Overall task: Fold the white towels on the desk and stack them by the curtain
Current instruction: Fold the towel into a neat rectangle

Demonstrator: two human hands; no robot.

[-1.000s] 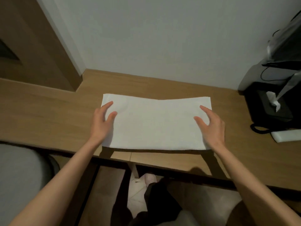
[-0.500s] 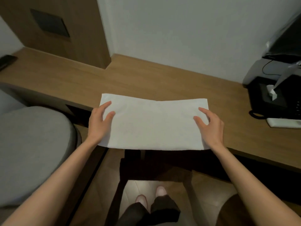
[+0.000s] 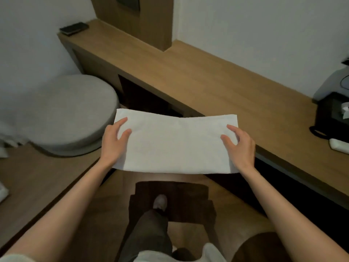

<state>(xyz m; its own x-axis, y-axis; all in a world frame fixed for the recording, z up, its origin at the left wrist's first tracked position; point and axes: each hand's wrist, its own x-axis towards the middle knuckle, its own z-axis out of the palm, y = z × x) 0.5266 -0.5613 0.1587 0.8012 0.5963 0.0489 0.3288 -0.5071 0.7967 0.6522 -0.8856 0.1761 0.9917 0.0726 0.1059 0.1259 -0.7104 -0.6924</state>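
Folded white rectangular towel [image 3: 175, 144] at frame centre, off the wooden desk [image 3: 217, 80]; left hand [image 3: 113, 142] and right hand [image 3: 239, 146] pinch its ends, fingers on top, keeping it flat for carrying.

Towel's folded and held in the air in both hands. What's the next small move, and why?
Probably carry the towel level toward the curtain, which is not clearly in view, so look for it first. The towel is folded flat, gripped at its ends by the left hand and right hand, and lifted off the desk.
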